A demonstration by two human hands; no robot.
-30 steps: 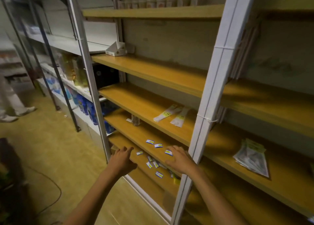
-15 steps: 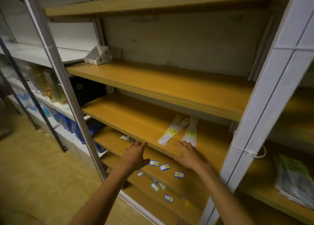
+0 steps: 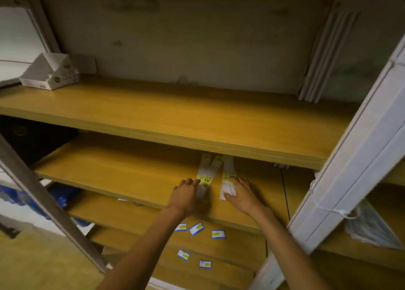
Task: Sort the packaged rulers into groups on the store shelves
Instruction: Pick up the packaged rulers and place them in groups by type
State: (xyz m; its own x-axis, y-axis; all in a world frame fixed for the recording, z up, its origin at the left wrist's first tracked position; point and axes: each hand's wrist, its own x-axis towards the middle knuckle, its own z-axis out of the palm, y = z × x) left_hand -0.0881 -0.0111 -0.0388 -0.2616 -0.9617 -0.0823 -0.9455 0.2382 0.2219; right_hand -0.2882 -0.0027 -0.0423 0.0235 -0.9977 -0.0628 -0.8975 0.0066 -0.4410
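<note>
Two crossed white packaged rulers with yellow labels [image 3: 207,171] lie on the middle wooden shelf [image 3: 122,171], running back under the shelf above. A third packaged ruler [image 3: 228,175] lies just to their right. My left hand [image 3: 186,196] rests at the near end of the crossed pair, fingers touching the yellow label. My right hand [image 3: 243,193] lies flat with its fingers on the near end of the right ruler. Both hands' fingers look fairly straight.
A white cardboard box [image 3: 49,72] stands at the left of the upper shelf [image 3: 197,118]. Small blue-and-white price tags [image 3: 196,228] sit along the lower shelf edges. A white upright post [image 3: 350,169] stands at the right, with clear bagged goods [image 3: 370,230] behind it.
Both hands rose from the lower shelf edge to the middle shelf and reached the rulers. The view moved closer and upward.
</note>
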